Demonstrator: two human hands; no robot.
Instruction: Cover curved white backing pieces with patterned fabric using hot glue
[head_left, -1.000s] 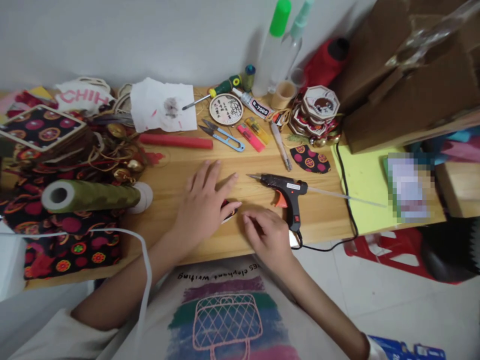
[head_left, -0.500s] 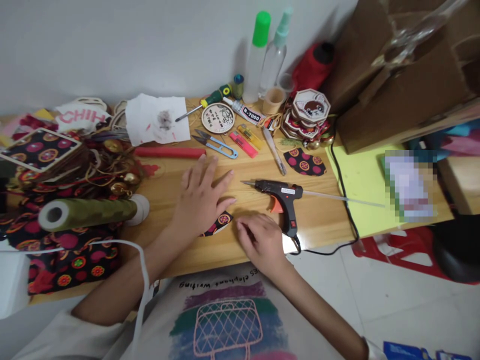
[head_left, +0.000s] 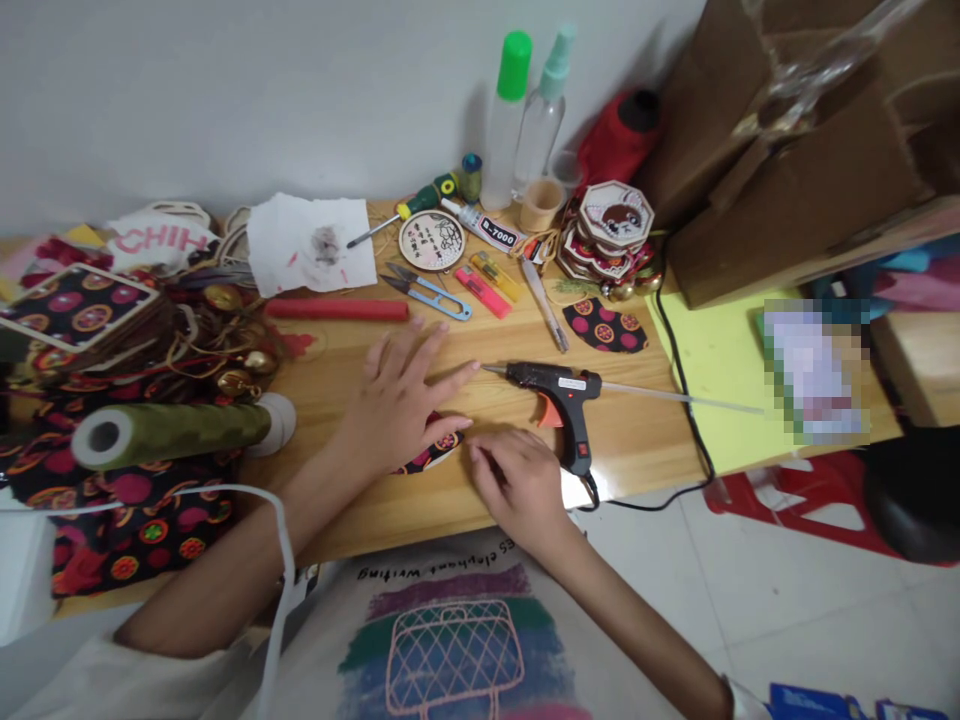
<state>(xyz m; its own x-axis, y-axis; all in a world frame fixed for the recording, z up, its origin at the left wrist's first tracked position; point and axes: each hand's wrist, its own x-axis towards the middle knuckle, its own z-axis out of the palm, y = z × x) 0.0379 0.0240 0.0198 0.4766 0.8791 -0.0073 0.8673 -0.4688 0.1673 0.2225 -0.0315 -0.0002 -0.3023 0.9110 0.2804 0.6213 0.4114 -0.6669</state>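
Note:
My left hand (head_left: 397,405) lies flat on the table with its fingers spread. Its palm and thumb cover part of a dark patterned fabric piece (head_left: 439,452), and the index fingertip reaches beside the glue gun's nozzle. My right hand (head_left: 521,485) rests by the table's front edge with curled fingers, close to the right tip of that fabric. Whatever those fingers hold, if anything, is hidden. Just beyond the right hand lies a black glue gun (head_left: 559,385) with an orange trigger and a glue stick in its back. Another patterned fabric piece (head_left: 606,326) lies behind it.
Thread snips (head_left: 429,292), a red stick (head_left: 337,309), a pen (head_left: 545,305) and a glue tube (head_left: 484,226) lie toward the wall. A green thread spool (head_left: 176,433) sits left. Bottles (head_left: 504,140) and a cardboard box (head_left: 787,170) stand behind. A black cord (head_left: 679,355) runs right.
My left index finger has stretched right to the glue gun's nozzle, and the left hand has shifted a little, showing more fabric above the thumb. My right hand stays nearly still.

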